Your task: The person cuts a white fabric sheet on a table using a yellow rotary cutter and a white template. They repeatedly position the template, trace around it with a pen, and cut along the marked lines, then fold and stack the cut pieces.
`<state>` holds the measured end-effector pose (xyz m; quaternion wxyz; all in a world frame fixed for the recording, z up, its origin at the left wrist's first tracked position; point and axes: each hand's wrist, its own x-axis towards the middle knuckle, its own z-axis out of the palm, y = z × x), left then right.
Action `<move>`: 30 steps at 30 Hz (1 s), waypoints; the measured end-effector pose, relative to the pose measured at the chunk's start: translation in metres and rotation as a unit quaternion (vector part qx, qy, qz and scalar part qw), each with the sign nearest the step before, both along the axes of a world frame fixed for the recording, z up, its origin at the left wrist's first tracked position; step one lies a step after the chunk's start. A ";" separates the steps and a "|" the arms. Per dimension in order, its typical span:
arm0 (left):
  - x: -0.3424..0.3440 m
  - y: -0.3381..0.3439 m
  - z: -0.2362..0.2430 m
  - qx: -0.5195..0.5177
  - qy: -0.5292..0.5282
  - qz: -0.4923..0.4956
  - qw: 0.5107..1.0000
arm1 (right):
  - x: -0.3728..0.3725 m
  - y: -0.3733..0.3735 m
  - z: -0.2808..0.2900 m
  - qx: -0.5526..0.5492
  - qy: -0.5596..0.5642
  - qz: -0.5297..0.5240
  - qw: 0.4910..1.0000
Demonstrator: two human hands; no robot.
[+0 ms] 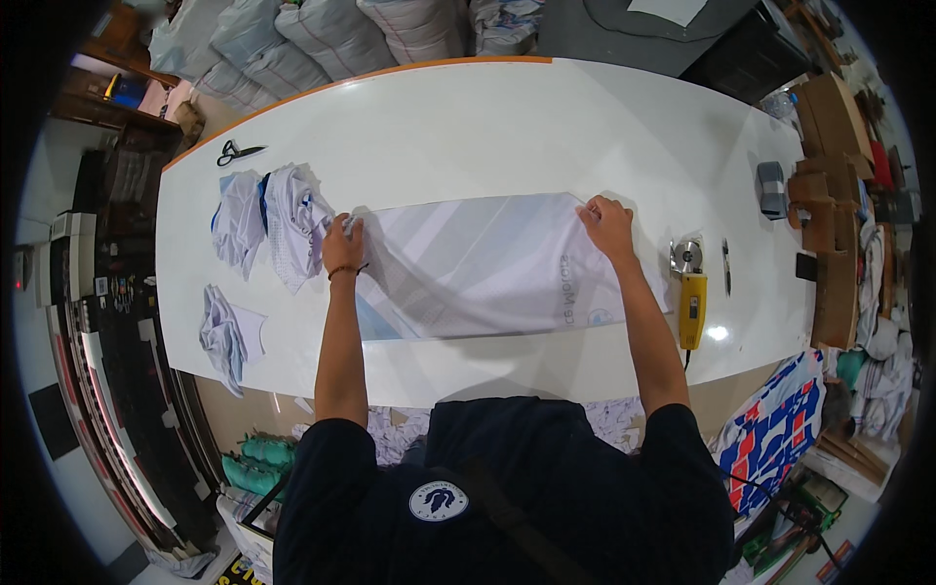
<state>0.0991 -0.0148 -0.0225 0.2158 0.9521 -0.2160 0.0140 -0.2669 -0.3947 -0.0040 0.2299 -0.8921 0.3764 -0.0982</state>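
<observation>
A long piece of pale printed fabric (pixel 468 268) lies across the white table in front of me, with grey and light blue stripes. My left hand (pixel 343 246) grips its far left corner, fingers pinched on the cloth. At the far right corner my right hand (pixel 608 226) pinches the edge, fingers bent together. Between the hands the far edge runs nearly straight, while the cloth's middle shows soft folds. Just left of my left hand sits a crumpled pile of white fabric (pixel 294 219). A yellow electric rotary cutter (pixel 691 307) with a round blade lies right of my right forearm.
Black scissors (pixel 239 153) rest at the table's far left. A smaller fabric bundle (pixel 222 336) lies near the left front edge. Beside the cutter is a slim black pen-like tool (pixel 726 267). A grey block-shaped object (pixel 771 190) stands near the right edge. Stuffed sacks (pixel 331 39) line the far side.
</observation>
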 end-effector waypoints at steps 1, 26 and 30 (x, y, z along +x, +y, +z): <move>-0.006 -0.001 0.006 -0.012 0.003 0.011 1.000 | -0.002 0.003 0.003 0.006 0.005 -0.009 1.000; -0.146 0.141 -0.002 0.009 0.061 0.130 0.990 | -0.185 0.130 0.002 -0.098 0.087 -0.306 0.943; -0.152 0.147 -0.002 -0.015 0.062 0.143 0.988 | -0.204 0.128 -0.016 -0.113 -0.064 -0.417 0.900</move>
